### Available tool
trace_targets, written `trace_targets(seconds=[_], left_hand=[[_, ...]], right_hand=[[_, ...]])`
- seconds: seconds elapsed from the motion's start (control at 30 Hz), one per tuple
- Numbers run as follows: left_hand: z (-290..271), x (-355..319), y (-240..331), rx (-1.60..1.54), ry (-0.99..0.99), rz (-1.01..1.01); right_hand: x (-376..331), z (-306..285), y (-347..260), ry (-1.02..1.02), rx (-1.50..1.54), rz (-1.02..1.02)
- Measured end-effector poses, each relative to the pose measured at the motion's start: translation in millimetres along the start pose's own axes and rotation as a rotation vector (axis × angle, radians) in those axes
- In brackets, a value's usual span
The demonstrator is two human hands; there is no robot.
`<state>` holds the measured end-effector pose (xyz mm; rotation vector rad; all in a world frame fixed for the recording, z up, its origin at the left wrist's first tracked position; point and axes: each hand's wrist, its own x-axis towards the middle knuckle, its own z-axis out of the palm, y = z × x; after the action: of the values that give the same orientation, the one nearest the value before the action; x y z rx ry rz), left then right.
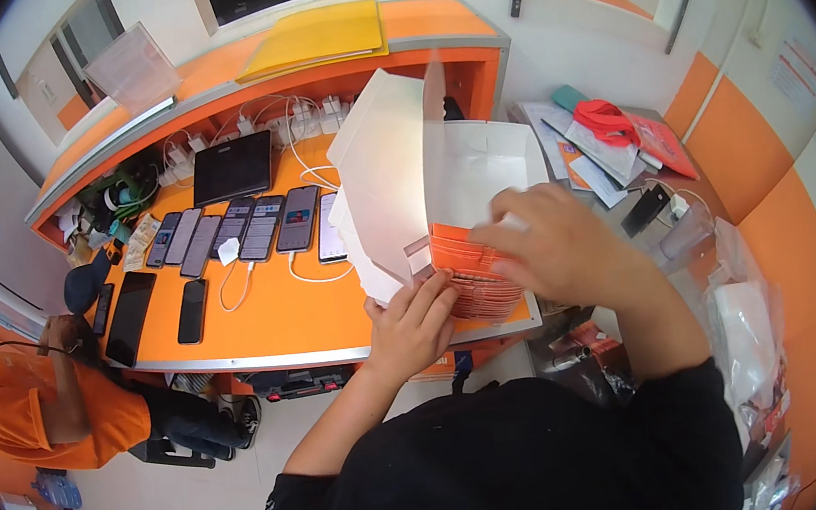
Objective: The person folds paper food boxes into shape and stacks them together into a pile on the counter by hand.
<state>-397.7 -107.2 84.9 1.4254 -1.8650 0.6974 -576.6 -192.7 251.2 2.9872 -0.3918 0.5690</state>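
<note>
A white cardboard box stands at the right end of the orange desk, its lid raised on the left side. A row of flat orange packets is stacked in its near part; I cannot make out what kind they are. My left hand is closed at the box's near left corner, fingertips pressed on the edge of the packets. My right hand is over the packets from the right, its curled fingers at the top ones. Motion smears those fingers, so I cannot see whether they hold one.
Several phones lie on the desk, some with white cables. Behind them stand a black tablet and a shelf with a yellow folder. Papers and a red strap lie right of the box. A person in orange sits at left.
</note>
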Motion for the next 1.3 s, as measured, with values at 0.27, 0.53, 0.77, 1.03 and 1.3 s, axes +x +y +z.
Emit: trace_targets(seconds=[0.27, 0.53, 0.77, 1.03, 1.3], left_hand=[[6.1, 13.4, -18.3, -0.129, 0.018, 0.055], [-6.8, 21.8, 3.2, -0.036, 0.254, 0.020], [-67.6, 117.1, 22.5, 0.078, 0.060, -0.020], [-37.7, 117.1, -4.8, 0.067, -0.510, -0.740], [-32.3, 127.8, 22.9, 0.002, -0.451, -0.932]], right_hand=[[-14.5, 41.9, 7.0, -0.055, -0.020, 0.195], [-1.9, 19.0, 3.2, -0.353, 0.093, 0.303], [32.0, -12.3, 143.7, -0.169, 0.118, 0.555], [49.7, 61.4, 161.1, -0.398, 0.131, 0.484], [43.8, 51.4, 168.7, -0.494, 0.164, 0.406]])
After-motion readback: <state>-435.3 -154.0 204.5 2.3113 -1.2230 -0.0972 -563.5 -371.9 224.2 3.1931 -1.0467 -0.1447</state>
